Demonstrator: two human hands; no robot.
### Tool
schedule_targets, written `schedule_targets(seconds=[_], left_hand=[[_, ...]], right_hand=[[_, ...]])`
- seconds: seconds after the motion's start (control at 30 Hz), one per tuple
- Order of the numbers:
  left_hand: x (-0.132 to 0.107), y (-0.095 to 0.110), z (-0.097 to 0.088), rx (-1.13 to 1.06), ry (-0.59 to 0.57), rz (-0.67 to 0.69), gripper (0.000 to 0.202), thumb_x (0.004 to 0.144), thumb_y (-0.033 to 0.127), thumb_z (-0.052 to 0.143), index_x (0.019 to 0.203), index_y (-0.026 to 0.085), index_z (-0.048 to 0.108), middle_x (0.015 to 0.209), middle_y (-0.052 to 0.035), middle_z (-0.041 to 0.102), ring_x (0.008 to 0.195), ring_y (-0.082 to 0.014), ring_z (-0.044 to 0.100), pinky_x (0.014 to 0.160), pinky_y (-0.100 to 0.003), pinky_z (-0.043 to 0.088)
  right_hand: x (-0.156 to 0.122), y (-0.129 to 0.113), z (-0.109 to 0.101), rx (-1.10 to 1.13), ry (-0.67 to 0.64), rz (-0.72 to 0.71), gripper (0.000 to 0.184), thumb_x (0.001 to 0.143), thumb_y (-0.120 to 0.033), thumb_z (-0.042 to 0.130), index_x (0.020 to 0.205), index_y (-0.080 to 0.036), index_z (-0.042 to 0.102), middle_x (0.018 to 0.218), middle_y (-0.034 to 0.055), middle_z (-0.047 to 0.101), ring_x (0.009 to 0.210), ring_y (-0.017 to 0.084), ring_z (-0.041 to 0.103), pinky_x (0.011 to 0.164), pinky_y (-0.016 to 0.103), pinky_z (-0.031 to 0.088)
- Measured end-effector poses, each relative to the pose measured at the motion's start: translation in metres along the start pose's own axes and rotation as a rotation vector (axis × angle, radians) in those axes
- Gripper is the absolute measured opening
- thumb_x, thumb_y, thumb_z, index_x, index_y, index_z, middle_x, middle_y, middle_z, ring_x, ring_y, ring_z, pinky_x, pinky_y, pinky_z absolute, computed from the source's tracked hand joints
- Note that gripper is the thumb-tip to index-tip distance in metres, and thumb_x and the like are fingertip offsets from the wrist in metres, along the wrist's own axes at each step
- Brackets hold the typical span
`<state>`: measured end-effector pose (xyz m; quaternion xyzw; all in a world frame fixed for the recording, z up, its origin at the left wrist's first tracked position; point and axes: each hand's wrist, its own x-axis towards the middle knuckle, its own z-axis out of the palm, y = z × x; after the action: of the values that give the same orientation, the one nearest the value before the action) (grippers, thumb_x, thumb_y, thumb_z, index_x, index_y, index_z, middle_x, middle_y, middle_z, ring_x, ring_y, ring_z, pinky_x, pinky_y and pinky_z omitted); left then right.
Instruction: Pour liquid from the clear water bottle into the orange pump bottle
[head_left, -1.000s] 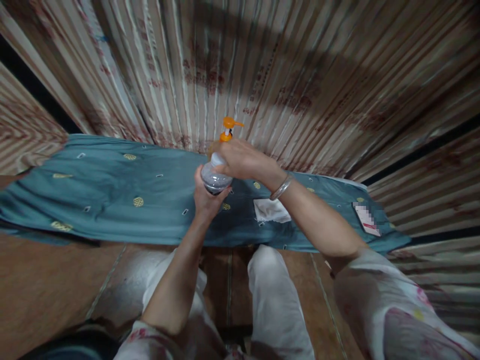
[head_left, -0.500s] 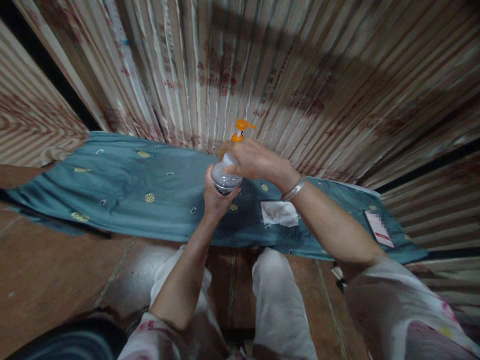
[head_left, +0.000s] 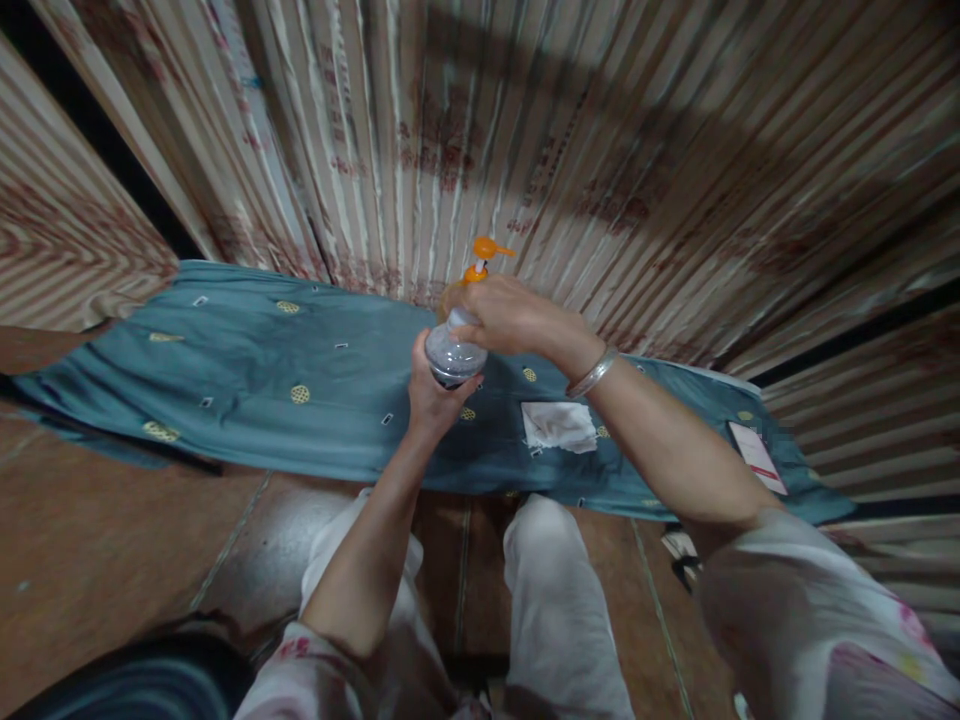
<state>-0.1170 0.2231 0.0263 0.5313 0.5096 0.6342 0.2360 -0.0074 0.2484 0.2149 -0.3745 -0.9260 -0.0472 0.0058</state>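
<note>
A clear plastic bottle [head_left: 455, 358] with a white cap [head_left: 457, 320] is held up over the cloth-covered table. Wrapped round the bottle's body is my left hand [head_left: 433, 395]. My right hand [head_left: 495, 315], a silver bangle on its wrist, is closed at the bottle's top, its thumb and fingers on the white cap. Just behind stands a pump bottle [head_left: 475, 272] with an orange pump head, its body mostly hidden by my right hand.
A green tablecloth [head_left: 247, 390] with pineapple prints covers the narrow table. A white folded cloth [head_left: 559, 427] lies right of the bottle, and a phone-like white and red object [head_left: 757, 457] near the right end. Pleated curtains [head_left: 450, 130] hang close behind.
Both hands stay on the bottle and its cap, with barely any shift. The surroundings look the same.
</note>
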Motion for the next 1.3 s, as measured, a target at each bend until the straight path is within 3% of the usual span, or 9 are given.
schedule_targets(seconds=[0.07,0.23,0.37,0.67,0.87,0.97,1.1,1.2,1.3], left_hand=[[0.0,-0.001,0.0,0.002,0.0,-0.012,0.105,0.059,0.035,0.092,0.147,0.021,0.037,0.142,-0.0162,0.059,0.127,-0.0319,0.062,0.107,-0.044,0.051],[0.0,-0.001,0.001,-0.002,0.023,-0.005,0.103,0.058,0.032,0.092,0.146,0.02,0.038,0.142,-0.0165,0.06,0.127,-0.0316,0.062,0.107,-0.044,0.051],[-0.001,0.0,0.001,0.003,0.011,0.002,0.102,0.06,0.032,0.091,0.146,0.019,0.038,0.142,-0.0176,0.059,0.128,-0.0315,0.061,0.108,-0.043,0.051],[0.0,-0.003,0.002,0.028,-0.001,-0.002,0.106,0.059,0.033,0.09,0.148,0.018,0.034,0.144,-0.0181,0.056,0.13,-0.0334,0.06,0.109,-0.045,0.049],[-0.001,0.0,0.002,0.021,-0.001,-0.011,0.104,0.06,0.033,0.09,0.147,0.021,0.035,0.142,-0.0163,0.059,0.128,-0.0323,0.061,0.109,-0.045,0.05],[-0.001,0.0,0.001,0.021,0.0,-0.003,0.105,0.059,0.032,0.091,0.147,0.021,0.035,0.144,-0.0162,0.057,0.13,-0.0326,0.061,0.11,-0.044,0.049],[-0.001,-0.002,0.002,0.019,0.003,0.013,0.107,0.057,0.032,0.093,0.148,0.022,0.036,0.147,-0.0157,0.054,0.133,-0.0329,0.058,0.113,-0.044,0.046],[-0.001,-0.002,0.002,0.022,0.006,0.01,0.106,0.058,0.031,0.093,0.147,0.021,0.036,0.147,-0.0161,0.055,0.133,-0.0327,0.058,0.113,-0.044,0.046],[-0.001,-0.003,0.001,0.028,0.011,0.019,0.104,0.059,0.032,0.092,0.147,0.02,0.037,0.146,-0.0167,0.055,0.133,-0.0323,0.058,0.113,-0.043,0.045]], right_hand=[[0.0,0.0,-0.002,0.016,-0.008,-0.002,0.033,0.093,-0.02,0.062,0.125,-0.013,0.068,0.117,0.0121,0.075,0.111,0.028,0.068,0.096,0.037,0.046],[0.005,-0.004,-0.001,-0.034,0.05,0.064,0.041,0.096,-0.037,0.062,0.121,-0.004,0.067,0.109,0.0191,0.075,0.11,0.033,0.068,0.098,0.044,0.048],[0.007,-0.006,0.0,-0.065,0.037,0.051,0.032,0.099,-0.031,0.056,0.111,-0.006,0.072,0.107,0.0185,0.076,0.109,0.032,0.068,0.1,0.046,0.048],[0.011,0.005,-0.002,-0.012,0.015,-0.058,0.022,0.09,-0.017,0.062,0.11,-0.012,0.071,0.107,0.0107,0.075,0.11,0.026,0.066,0.099,0.039,0.046],[-0.015,0.018,-0.006,0.209,0.182,-0.001,0.021,0.088,-0.025,0.07,0.107,-0.016,0.068,0.098,0.0051,0.072,0.102,0.023,0.064,0.093,0.035,0.047],[-0.051,0.024,0.018,0.432,0.295,0.125,0.026,0.084,-0.03,0.074,0.107,-0.019,0.066,0.089,0.0014,0.071,0.085,0.019,0.065,0.082,0.031,0.05],[-0.097,0.018,0.085,0.809,0.333,0.351,0.036,0.082,-0.034,0.074,0.114,-0.021,0.063,0.089,-0.0015,0.072,0.075,0.015,0.067,0.075,0.029,0.053],[-0.114,-0.001,0.133,0.92,0.306,0.524,0.034,0.079,-0.036,0.075,0.107,-0.02,0.066,0.086,0.0007,0.073,0.075,0.018,0.069,0.075,0.032,0.055],[-0.114,-0.031,0.167,0.969,0.272,0.605,0.031,0.077,-0.035,0.076,0.102,-0.02,0.068,0.088,0.0024,0.076,0.08,0.02,0.072,0.078,0.034,0.056]])
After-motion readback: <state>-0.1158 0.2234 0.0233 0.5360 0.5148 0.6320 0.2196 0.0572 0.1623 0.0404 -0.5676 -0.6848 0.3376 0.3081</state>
